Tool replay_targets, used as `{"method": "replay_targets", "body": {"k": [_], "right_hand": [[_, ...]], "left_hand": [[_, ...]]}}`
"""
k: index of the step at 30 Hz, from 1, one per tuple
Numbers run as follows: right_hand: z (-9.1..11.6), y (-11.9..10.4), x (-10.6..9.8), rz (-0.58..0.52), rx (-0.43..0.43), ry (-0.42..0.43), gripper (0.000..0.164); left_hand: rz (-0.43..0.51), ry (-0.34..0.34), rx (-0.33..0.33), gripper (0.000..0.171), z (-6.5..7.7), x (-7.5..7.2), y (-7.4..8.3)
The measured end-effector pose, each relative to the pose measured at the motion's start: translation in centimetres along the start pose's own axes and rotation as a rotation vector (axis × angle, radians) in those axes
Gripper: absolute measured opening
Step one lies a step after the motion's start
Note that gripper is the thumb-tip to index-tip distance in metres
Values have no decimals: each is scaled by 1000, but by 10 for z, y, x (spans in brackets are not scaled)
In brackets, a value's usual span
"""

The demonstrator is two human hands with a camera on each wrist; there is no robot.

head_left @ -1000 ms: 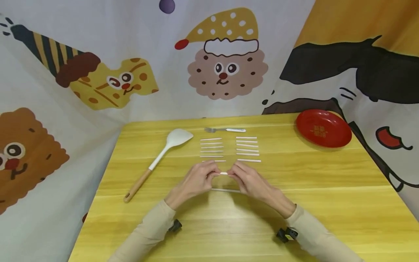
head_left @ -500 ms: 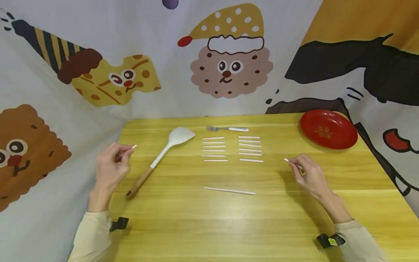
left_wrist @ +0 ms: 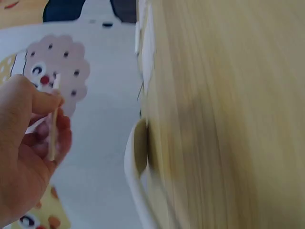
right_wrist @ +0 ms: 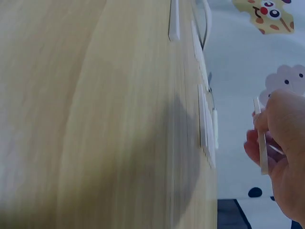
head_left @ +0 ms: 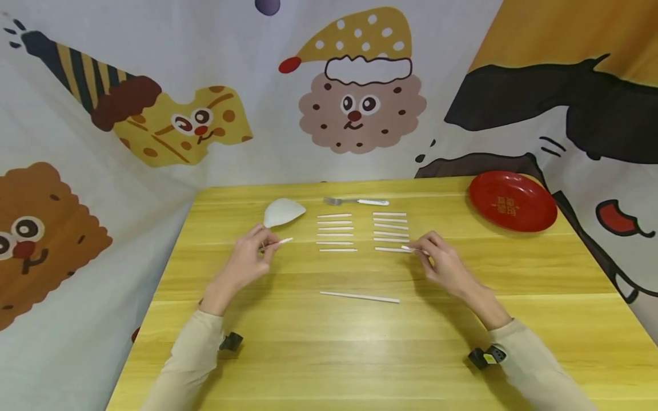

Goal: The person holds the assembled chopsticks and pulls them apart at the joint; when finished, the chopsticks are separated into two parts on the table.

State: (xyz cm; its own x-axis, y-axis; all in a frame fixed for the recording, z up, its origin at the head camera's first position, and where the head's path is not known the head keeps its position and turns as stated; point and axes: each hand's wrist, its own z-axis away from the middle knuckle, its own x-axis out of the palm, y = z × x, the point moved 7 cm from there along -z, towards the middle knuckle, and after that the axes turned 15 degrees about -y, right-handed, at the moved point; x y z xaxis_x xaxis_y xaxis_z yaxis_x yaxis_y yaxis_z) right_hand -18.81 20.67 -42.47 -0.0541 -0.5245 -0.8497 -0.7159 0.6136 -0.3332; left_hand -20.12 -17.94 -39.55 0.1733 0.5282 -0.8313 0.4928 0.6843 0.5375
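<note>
My left hand pinches a short pale chopstick piece between thumb and fingers, above the spatula's handle. My right hand pinches another chopstick piece near the right-hand column. Both pieces are raised off the table in the wrist views. Between the hands, short chopstick pieces lie in two columns, thinner ones on the left and thicker ones on the right, several in each. A whole chopstick lies crosswise nearer to me, untouched.
A white spatula lies at the left, its handle mostly hidden by my left hand and arm. A fork with a white handle lies behind the columns. At the back right is a red plate. A printed cloth hangs behind the table.
My hands were together on one chopstick, then swung wide apart, each with a piece. Now both have come back inward toward the columns, still holding their pieces.
</note>
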Motion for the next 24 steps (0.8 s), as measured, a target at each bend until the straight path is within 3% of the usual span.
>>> {"method": "replay_targets", "body": {"k": [4,14,24], "right_hand": [[-8,-2,9,19,-3,-6,24],[-22,-4,25,-2,24,-86,16],[-29,-2,40,-37,45,-192,18]], "left_hand": [[-12,-110,-4,5,-21,22,10],[-43,-240,73,9,-64,66,28],[-56,-364,108,20,-85,102,42]]}}
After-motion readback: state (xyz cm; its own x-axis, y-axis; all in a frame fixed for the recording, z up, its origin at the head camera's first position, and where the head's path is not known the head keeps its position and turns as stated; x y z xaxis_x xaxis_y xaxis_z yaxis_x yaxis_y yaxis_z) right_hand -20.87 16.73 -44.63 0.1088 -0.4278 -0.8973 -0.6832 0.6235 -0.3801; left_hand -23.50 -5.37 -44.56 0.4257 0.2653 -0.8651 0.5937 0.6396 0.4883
